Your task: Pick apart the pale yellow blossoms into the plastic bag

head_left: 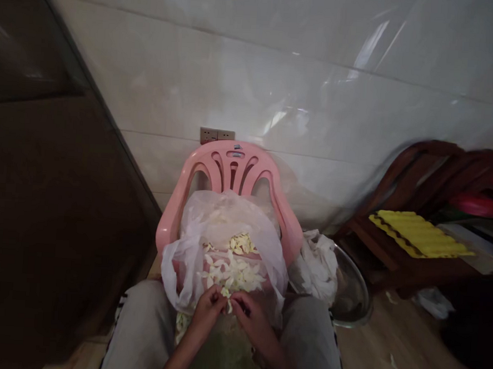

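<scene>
Both left hand [211, 306] and right hand [247, 314] are pinching a pale floret [225, 292], seemingly plucking, probably needing a gentle tug next; petals [236, 274] are lying at twelve o'clock.

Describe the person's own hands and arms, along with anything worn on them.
The left hand and right hand are bare, without gloves. The forearms show no sleeves within the view, and no watch or bracelet shows. Any rings would be too small to make out.

Glare streaks the dim wall [273, 91]; edges blur.
</scene>
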Motion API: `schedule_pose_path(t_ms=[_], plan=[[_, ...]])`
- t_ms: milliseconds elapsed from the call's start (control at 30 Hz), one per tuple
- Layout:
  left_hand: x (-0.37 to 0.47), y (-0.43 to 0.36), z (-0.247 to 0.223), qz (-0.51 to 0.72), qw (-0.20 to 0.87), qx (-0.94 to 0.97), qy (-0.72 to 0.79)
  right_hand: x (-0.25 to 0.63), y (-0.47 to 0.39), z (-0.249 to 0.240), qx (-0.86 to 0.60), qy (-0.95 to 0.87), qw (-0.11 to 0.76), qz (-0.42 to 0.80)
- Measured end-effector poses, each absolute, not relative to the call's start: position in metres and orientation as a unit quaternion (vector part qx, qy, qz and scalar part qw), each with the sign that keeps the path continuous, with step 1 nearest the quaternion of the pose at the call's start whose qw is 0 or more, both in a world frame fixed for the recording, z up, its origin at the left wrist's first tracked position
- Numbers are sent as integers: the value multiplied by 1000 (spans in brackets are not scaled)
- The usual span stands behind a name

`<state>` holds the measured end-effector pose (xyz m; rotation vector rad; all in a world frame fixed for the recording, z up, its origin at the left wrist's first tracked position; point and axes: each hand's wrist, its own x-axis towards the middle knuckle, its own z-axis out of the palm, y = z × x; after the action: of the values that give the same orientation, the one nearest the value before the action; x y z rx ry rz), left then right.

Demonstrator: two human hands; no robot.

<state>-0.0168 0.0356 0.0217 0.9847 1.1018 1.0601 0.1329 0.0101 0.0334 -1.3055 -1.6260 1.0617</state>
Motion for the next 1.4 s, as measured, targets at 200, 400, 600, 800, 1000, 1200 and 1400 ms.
schedule_pose_path(t_ms=[200,400,600,800,1000,1200,1400], plan=[[-16,35,21,445,610,442,484,131,8,19,-525,-658,384,379],[-13,33,23,384,631,466,487,147,17,23,-616,-596,433,278],[-12,37,23,405,664,414,473,171,24,30,-691,-478,469,274],[-15,42,22,440,662,368,482,157,19,34,-672,-530,432,285],[-16,39,26,435,665,375,478,140,16,37,-550,-514,397,526],[-14,38,24,435,666,380,471,136,17,31,-486,-500,399,596],[-13,38,23,434,669,379,470,136,18,30,-491,-483,394,608]])
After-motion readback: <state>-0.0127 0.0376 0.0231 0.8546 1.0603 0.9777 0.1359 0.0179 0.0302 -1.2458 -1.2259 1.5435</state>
